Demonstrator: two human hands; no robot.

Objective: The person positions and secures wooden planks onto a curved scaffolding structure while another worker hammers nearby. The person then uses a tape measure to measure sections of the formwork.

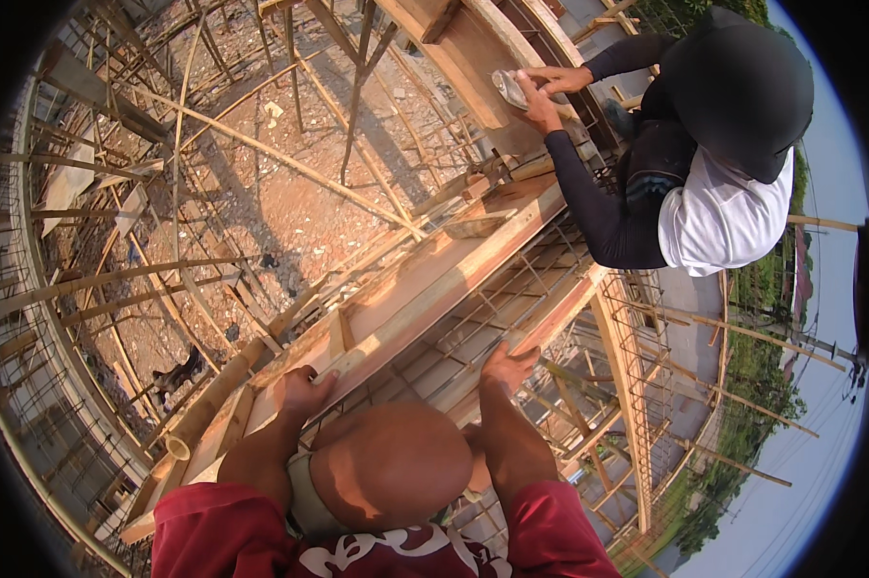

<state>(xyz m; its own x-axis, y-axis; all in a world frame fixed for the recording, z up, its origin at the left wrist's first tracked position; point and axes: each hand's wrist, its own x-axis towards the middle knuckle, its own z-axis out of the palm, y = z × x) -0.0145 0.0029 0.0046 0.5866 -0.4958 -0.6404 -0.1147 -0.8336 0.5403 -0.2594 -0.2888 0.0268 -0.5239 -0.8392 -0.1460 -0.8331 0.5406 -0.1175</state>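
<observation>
My left hand (304, 393) is closed over the edge of a long wooden formwork board (405, 313) that runs diagonally across the view. The undersides of its fingers are hidden. My right hand (507, 368) lies against the near end of a second timber (559, 313), thumb apart and fingers stretched out, with nothing held. Between the two boards lies a cage of thin steel rebar (492, 306). My bent knee (391, 462) is between my arms. Short wooden cleats (341, 332) stand along the inner side of the left board.
A co-worker (723, 193) in a dark head covering crouches at upper right, holding a crumpled pale bag-like item (509, 89). Bamboo poles (251, 135) and props rise from rubble-strewn ground (299, 207) far below. A tilted timber (625, 395) and more rebar (665, 356) stand at right.
</observation>
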